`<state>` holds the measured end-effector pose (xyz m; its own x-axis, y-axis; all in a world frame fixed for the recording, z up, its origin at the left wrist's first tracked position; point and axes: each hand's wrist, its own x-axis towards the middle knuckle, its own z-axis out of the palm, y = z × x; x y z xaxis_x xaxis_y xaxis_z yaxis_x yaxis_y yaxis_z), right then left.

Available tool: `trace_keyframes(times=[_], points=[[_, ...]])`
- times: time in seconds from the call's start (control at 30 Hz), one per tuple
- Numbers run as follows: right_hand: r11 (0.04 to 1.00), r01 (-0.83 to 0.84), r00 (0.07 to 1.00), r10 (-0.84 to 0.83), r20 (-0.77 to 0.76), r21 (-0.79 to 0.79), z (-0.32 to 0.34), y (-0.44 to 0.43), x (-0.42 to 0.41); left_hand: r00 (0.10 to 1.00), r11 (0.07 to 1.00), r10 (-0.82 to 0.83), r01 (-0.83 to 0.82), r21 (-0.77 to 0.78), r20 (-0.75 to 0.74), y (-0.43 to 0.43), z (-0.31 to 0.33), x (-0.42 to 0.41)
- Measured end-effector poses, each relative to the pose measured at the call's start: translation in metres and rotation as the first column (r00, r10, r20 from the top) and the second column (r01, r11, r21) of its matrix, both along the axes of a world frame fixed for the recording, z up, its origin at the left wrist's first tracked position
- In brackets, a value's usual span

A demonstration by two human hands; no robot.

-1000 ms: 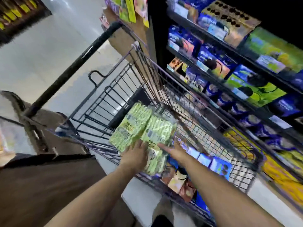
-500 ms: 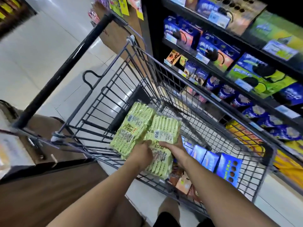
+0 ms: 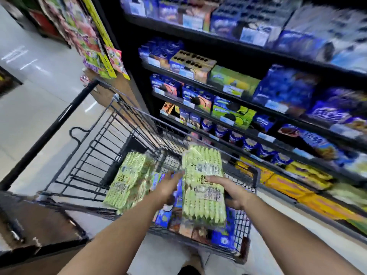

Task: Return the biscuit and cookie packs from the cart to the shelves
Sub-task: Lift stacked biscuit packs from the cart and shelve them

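Observation:
A green multipack of biscuits (image 3: 202, 187) is held above the wire cart (image 3: 83, 155), lifted clear of its contents. My right hand (image 3: 228, 188) grips the pack's right side, thumb on the label. With straight fingers, my left hand (image 3: 170, 185) touches its left edge. A second green multipack (image 3: 129, 181) leans in the cart to the left. Blue cookie boxes (image 3: 224, 237) lie on the cart floor under the lifted pack. Shelves (image 3: 248, 135) of blue, green and yellow cookie packs rise on the right.
The cart's black handle bar (image 3: 49, 133) runs along the left. A brown box (image 3: 29, 231) stands at lower left. Hanging snack bags (image 3: 93, 46) fill the shelf end at the back. Pale floor tiles (image 3: 29, 86) stretch to the left.
The right green pack has come up and to the right, away from the other one, which stays in the cart. My left hand has slid off the left pack. The view has tilted toward the shelves.

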<state>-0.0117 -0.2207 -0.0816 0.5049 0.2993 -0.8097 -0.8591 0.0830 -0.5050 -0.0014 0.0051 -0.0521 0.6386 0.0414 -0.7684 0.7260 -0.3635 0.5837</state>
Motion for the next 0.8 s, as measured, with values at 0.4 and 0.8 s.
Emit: trace_keyframes(times=[0.4, 0.8], points=[[0.970, 0.244, 0.921, -0.232, 0.312, 0.000, 0.171, -0.261, -0.131, 0.999, 0.808, 0.041, -0.014, -0.589, 0.032, -0.296, 0.121, -0.080], [0.485, 0.839, 0.379, -0.847, 0.373, 0.248, 0.221, -0.410, -0.304, 0.964, 0.655, 0.267, -0.174, -0.736, 0.010, -0.525, 0.193, -0.163]])
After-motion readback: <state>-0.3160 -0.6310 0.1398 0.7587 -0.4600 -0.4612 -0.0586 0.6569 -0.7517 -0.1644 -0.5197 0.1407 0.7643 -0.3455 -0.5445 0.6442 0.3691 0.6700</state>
